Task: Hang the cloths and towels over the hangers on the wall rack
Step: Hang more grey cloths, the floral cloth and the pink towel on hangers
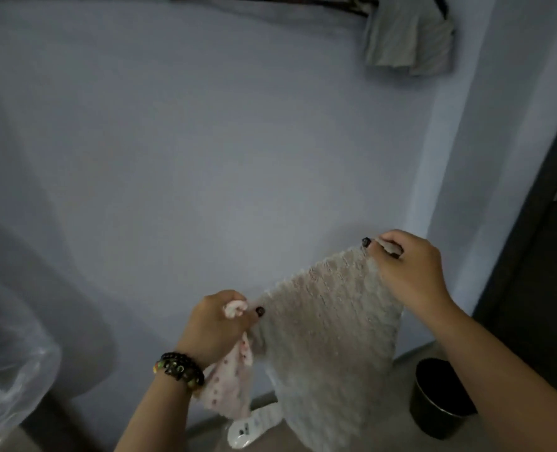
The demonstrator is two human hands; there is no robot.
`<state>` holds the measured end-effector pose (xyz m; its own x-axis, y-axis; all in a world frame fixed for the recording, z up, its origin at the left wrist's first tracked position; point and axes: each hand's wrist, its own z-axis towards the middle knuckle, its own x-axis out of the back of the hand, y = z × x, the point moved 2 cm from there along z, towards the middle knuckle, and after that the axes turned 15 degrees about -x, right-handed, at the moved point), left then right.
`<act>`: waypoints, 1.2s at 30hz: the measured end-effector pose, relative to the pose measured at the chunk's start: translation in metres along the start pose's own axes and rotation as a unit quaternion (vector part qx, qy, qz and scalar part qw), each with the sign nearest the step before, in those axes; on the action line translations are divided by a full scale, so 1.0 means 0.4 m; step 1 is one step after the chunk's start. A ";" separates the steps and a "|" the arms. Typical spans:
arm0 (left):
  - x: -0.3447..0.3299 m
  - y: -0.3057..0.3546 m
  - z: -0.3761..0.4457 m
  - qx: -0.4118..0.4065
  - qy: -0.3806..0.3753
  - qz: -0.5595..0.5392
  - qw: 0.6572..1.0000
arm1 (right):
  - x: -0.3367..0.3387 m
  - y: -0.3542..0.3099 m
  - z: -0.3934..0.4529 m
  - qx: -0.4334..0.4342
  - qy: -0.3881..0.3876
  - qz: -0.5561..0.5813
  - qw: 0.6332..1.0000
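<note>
I have my left hand [216,324] pinching one top corner of the beige towel [329,347] plus a spotted cloth [231,383], my right hand [407,269] pinching the other, stretched flat for draping over the rack [270,0] at twelve o'clock.

The towel [332,334] I hold is pale beige with a nubbly weave. The cloth [231,383] beside it is white with small pinkish dots. A grey, faintly striped cloth [407,37] hangs above, I think. The wall [205,141] is bluish-lavender, the bin [440,396] black.
</note>
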<state>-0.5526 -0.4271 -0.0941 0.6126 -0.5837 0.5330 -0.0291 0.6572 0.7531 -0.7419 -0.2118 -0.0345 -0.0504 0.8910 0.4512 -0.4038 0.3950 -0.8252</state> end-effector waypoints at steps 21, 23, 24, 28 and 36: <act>-0.612 0.298 0.454 0.103 -0.009 -0.526 0.844 | 0.273 0.290 0.478 -0.129 -0.188 0.101 0.968; -0.651 0.311 0.518 0.074 -0.023 -0.543 0.836 | 0.262 0.291 0.522 -0.112 -0.220 0.094 0.964; -0.674 0.316 0.554 0.056 -0.038 -0.553 0.831 | 0.255 0.291 0.550 -0.105 -0.231 0.091 0.963; -0.731 0.307 0.720 0.027 -0.039 -0.528 0.848 | 0.228 0.285 0.683 -0.101 -0.279 0.072 0.952; -0.761 0.299 0.939 0.024 0.021 -0.525 0.851 | 0.160 0.330 0.883 0.072 -0.179 -0.029 0.981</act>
<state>-1.0394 -0.3498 -0.0213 0.3493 -0.8182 -0.4566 0.5200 -0.2361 0.8209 -1.1209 -0.1818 0.0055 -0.3297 0.7226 0.6076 -0.5398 0.3837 -0.7492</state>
